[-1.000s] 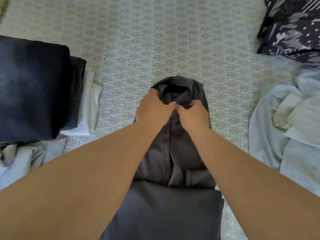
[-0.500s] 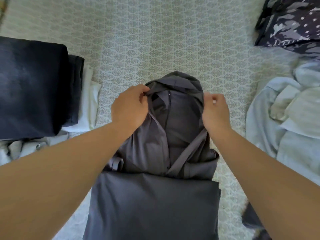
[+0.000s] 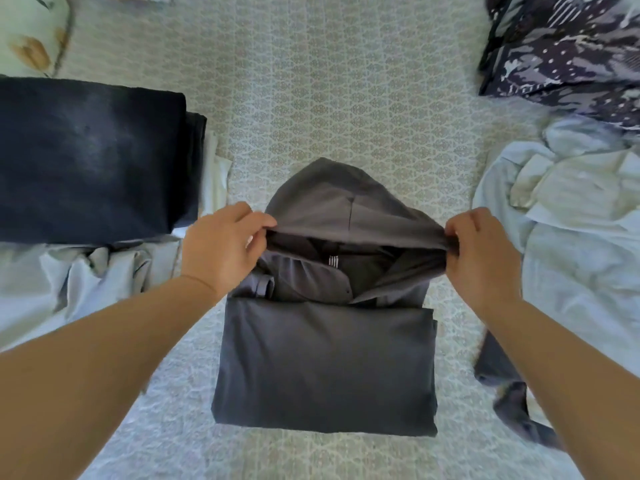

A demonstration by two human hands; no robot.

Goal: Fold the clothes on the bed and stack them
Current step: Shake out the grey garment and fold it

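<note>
A dark grey hoodie (image 3: 325,365) lies in the middle of the bed, its body folded into a neat rectangle toward me. Its hood (image 3: 341,199) points away from me and is stretched wide open. My left hand (image 3: 223,251) pinches the hood's left rim. My right hand (image 3: 481,252) grips the right rim. Inside the opening a neck label and crumpled grey fabric show. A stack of folded clothes (image 3: 86,161), navy on top with white below, sits at the left.
Loose pale blue and white clothes (image 3: 568,220) are heaped at the right, more pale fabric (image 3: 79,275) lies at the left. A dark patterned pillow (image 3: 568,46) fills the far right corner. A dark garment (image 3: 509,393) lies under my right forearm. The patterned bedspread (image 3: 346,98) covers everything.
My hands started together at the hood's centre and have pulled apart sideways, spreading the hood's rim wide open. The view has shifted slightly back.
</note>
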